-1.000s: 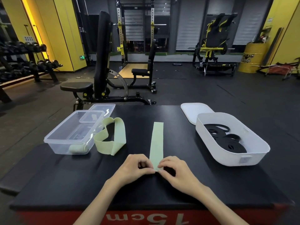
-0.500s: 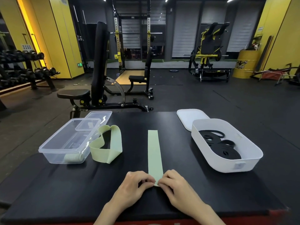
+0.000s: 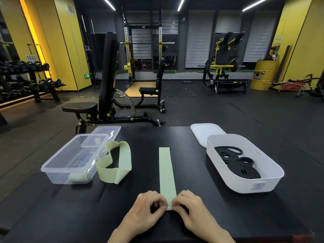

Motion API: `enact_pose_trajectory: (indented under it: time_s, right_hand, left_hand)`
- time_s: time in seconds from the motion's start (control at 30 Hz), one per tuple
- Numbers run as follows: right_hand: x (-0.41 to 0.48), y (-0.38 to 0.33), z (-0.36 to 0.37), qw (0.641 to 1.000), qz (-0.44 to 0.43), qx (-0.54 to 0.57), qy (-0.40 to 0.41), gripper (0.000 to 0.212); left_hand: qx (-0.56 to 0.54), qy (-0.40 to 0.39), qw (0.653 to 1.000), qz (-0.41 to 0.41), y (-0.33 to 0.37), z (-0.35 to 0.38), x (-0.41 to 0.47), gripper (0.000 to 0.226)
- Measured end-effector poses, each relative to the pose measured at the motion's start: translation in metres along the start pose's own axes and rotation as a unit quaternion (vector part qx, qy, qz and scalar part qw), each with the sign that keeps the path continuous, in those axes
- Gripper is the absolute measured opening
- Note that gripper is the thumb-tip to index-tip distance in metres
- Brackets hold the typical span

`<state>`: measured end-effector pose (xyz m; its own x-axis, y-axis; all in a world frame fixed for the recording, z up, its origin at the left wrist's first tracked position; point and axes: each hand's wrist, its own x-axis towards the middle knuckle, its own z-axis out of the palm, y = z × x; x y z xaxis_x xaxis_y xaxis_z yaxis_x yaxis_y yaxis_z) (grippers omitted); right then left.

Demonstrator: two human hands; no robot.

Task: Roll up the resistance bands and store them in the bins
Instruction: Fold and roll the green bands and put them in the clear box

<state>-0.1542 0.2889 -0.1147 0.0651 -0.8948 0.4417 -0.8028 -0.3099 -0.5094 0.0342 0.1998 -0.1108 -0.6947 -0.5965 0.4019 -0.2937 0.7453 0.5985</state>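
Head view
Flat green band (image 3: 166,171): lying straight on the black table (image 3: 149,137), its near end between both hands.
Left hand (image 3: 149,210): pinching that near end with curled fingertips.
Right hand (image 3: 190,207): pinching the same end from the other side.
Looped green band (image 3: 114,163): standing beside the clear bin (image 3: 73,160).
Clear bin: holding one rolled green band (image 3: 77,178).
White bin (image 3: 245,181): holding coiled black bands (image 3: 240,165).
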Motion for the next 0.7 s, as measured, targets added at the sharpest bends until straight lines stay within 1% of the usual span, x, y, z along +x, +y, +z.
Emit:
enact_pose_trajectory:
  time_s: [0.13, 0.3, 0.43, 0.57, 0.7]
  right_hand:
    - [0.0017, 0.0031, 0.0024, 1.000, 0.007, 0.002, 0.009, 0.009]
    - [0.0013, 0.0023, 0.0034, 1.000, -0.018, -0.023, 0.010, 0.011]
    - [-0.0012, -0.0024, -0.0017, 0.999, -0.036, -0.029, 0.000, 0.016]
    - [-0.0019, -0.0028, -0.0046, 1.000, -0.027, -0.008, 0.000, 0.015]
    - [-0.0015, -0.0020, -0.0004, 0.999, -0.034, -0.028, 0.008, 0.009]
  left_hand:
    - [-0.008, 0.004, 1.000, -0.001, 0.0013, -0.0022, 0.0006, 0.006]
    - [-0.006, -0.010, 1.000, 0.013, 0.0014, -0.0028, 0.0010, 0.006]
    - [-0.004, -0.020, 0.999, 0.028, 0.0003, -0.0045, -0.0003, 0.010]
    - [0.003, -0.017, 0.999, 0.033, 0.0001, -0.0040, -0.0015, 0.009]
    - [0.022, -0.002, 0.999, 0.037, -0.0002, 0.0002, -0.0019, 0.010]
